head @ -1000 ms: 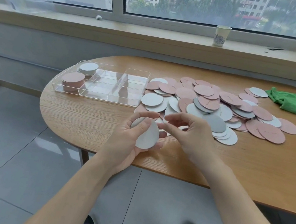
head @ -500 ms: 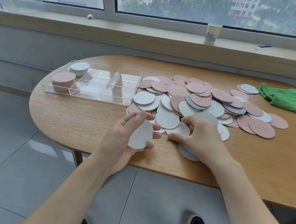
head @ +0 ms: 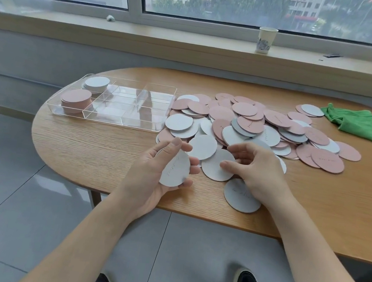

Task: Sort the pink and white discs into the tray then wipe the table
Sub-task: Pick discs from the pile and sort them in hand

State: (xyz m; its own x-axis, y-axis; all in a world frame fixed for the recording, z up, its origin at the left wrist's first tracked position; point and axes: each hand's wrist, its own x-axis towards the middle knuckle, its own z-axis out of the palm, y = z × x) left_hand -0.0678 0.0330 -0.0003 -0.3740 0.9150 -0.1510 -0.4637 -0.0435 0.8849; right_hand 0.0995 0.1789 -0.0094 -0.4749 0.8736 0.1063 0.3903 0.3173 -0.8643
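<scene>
left hand (head: 153,172): centre frame, palm up, fingers curled in a grip | right hand (head: 255,170): right of centre, fingers bent, thumb extended left

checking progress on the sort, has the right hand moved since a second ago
Yes. The right hand has slid toward the near table edge, dragging white discs out of the pile; one white disc now lies near that edge.

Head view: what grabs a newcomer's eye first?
The big heap of pink and white discs sprawled over the middle of the wooden table. In front of it, the left hand holds a white disc while the right hand reaches over the discs at the near edge of the heap. At the left sits a clear tray with two small stacks, and a green cloth lies far right.
</scene>
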